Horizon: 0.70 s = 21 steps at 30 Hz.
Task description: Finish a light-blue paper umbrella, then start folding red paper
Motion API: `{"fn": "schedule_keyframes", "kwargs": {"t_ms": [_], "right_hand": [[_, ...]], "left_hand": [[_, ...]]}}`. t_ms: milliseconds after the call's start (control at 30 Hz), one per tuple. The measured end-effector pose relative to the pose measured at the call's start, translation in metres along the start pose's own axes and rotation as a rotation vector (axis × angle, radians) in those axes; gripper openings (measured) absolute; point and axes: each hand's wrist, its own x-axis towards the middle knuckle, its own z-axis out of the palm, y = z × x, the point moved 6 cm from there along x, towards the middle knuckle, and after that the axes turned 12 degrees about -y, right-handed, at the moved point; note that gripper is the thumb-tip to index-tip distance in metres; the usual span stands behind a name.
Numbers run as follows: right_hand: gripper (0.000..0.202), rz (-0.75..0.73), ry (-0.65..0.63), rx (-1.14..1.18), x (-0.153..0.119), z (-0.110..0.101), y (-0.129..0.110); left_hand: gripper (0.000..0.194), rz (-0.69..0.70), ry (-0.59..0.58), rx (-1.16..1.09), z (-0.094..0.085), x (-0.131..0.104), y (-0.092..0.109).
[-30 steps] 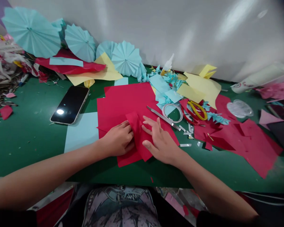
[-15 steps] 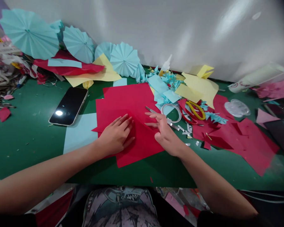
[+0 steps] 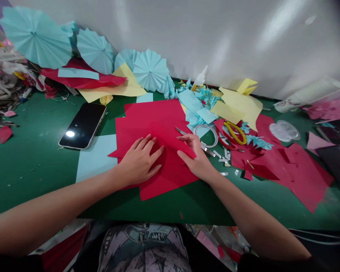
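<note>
Overlapping red paper sheets (image 3: 150,117) lie at the middle of the green table. My left hand (image 3: 140,158) rests on them with its fingers spread, pressing from above. At their right side, my right hand (image 3: 197,156) holds a raised edge of the top red sheet between thumb and fingers. Just beyond this hand lie a thin metal blade-like tool (image 3: 180,130), partly hidden, and a white ring-shaped coil (image 3: 214,140). A light blue paper sheet (image 3: 95,160) sticks out from under the red sheets on the left.
A phone (image 3: 83,124) lies left of the sheets. Pleated blue paper fans (image 3: 150,71) lean against the wall. To the right are yellow-and-red-handled scissors (image 3: 235,134), yellow paper (image 3: 240,105), red offcuts (image 3: 294,170) and a clear plastic disc (image 3: 285,131). A glue bottle (image 3: 200,77) stands behind blue scraps.
My right hand has closed its thumb and fingers on the edge of the red sheet, lifting it slightly. My left hand stays on the paper, its fingers shifted a little.
</note>
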Motion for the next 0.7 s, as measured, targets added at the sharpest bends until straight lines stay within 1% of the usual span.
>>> {"fn": "schedule_keyframes", "kwargs": {"t_ms": [100,200,333,400,467,600,700], "right_hand": [[0.029,0.009,0.011,-0.025,0.000,-0.001,-0.002],[0.027,-0.013,0.002,-0.022,-0.001,0.002,-0.005],[0.032,-0.042,-0.062,-0.017,-0.004,0.011,-0.008],[0.036,-0.077,-0.103,-0.060,-0.006,0.015,-0.011],[0.043,-0.136,-0.134,-0.193,-0.007,0.018,-0.016],[0.050,-0.271,-0.147,-0.581,-0.011,0.024,-0.027],[0.050,-0.296,-0.192,-0.704,-0.012,0.030,-0.029]], "left_hand": [[0.049,-0.006,0.010,0.008,0.000,0.001,0.000],[0.050,-0.006,0.023,0.018,0.000,0.001,0.000],[0.050,-0.010,0.027,0.017,-0.001,0.002,0.000],[0.047,-0.015,0.035,0.017,-0.002,0.002,-0.001],[0.045,-0.010,0.044,0.023,-0.003,0.002,0.000],[0.046,-0.001,0.051,0.049,-0.001,0.001,0.002],[0.047,0.012,0.049,0.049,0.001,0.000,0.004]]}}
